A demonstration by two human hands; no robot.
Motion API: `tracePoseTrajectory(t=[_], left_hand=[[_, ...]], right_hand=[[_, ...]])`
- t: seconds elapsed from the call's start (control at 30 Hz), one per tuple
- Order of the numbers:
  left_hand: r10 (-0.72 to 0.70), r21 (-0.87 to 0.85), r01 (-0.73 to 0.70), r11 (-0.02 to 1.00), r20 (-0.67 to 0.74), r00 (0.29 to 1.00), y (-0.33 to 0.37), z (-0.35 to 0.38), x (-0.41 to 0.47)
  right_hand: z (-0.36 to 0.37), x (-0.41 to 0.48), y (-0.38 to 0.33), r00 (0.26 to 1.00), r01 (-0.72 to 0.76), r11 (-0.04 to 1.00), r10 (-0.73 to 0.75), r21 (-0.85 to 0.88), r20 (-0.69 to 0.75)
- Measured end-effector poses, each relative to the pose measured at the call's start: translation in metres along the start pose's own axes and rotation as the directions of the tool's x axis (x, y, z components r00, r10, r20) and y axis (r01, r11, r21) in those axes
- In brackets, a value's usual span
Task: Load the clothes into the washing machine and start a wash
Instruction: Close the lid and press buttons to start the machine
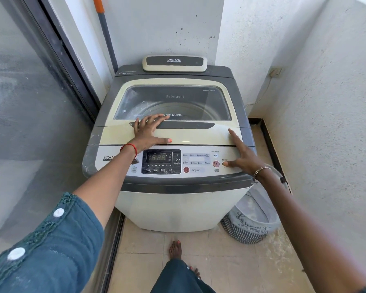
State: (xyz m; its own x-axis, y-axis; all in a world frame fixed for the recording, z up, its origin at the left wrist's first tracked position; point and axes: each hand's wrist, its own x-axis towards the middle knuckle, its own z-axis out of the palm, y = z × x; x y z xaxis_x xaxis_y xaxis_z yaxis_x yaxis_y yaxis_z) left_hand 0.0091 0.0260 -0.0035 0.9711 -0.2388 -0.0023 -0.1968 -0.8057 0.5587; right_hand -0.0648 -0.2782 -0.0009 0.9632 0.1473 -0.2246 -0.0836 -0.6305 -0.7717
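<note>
The right hand (244,156) has a wide grip and holds nothing. Its fingers are fanned out over the lid, and its thumb tip rests on the small round button marked "Power" (224,164), at the right end of the control panel. A thin metal bracelet (261,170) circles that wrist.

The left hand (149,132) is just as wide. It lies flat on the cream plastic lid (199,136), with the fingers spread across the dark grey handle recess (188,125). A red thread (128,146) is tied round its wrist, and a teal sleeve with white buttons (51,240) fills the lower left.

The lid is down. Its tinted glass window (178,102) reads "Detergent" and "SAMSUNG", and the drum behind it is too dim to tell whether clothes lie inside.

Left of the thumb is a red "Start Pause" button (216,163), then a red button beside "Program" (186,170). The black display (159,157) stands over "Soak", "Wash", "Rinse", "Spin", with "Delay Start" at its side.

The cream and grey top-loading washing machine (178,208) stands at the centre, with "DIGITAL" and "6.2kg" at its rear edge.

A grey fabric laundry basket (251,225) sits at the lower right, printed "a never ending". A bare foot (175,249) rests on the beige tiled floor (230,267).
</note>
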Motion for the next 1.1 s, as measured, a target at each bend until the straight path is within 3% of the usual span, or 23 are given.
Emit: tracePoseTrajectory(t=[0.67, 0.9, 1.1], left_hand=[[-0.014, 0.034, 0.015, 0.999, -0.03, 0.999, 0.003, 0.006, -0.003], [-0.007, 0.029, 0.008, 1.0, -0.032, 0.999, 0.001, 0.007, -0.003], [-0.002, 0.03, 0.004, 1.0, -0.038, 0.999, 0.001, 0.007, -0.004]], right_hand=[[0.006, 0.008, 0.012, 1.0, 0.013, 0.999, -0.012, 0.038, -0.016], [0.02, 0.009, 0.013, 0.992, 0.096, 0.963, -0.115, -0.251, -0.059], [0.026, 0.01, 0.014, 0.993, 0.079, 0.936, -0.103, -0.342, -0.055]])
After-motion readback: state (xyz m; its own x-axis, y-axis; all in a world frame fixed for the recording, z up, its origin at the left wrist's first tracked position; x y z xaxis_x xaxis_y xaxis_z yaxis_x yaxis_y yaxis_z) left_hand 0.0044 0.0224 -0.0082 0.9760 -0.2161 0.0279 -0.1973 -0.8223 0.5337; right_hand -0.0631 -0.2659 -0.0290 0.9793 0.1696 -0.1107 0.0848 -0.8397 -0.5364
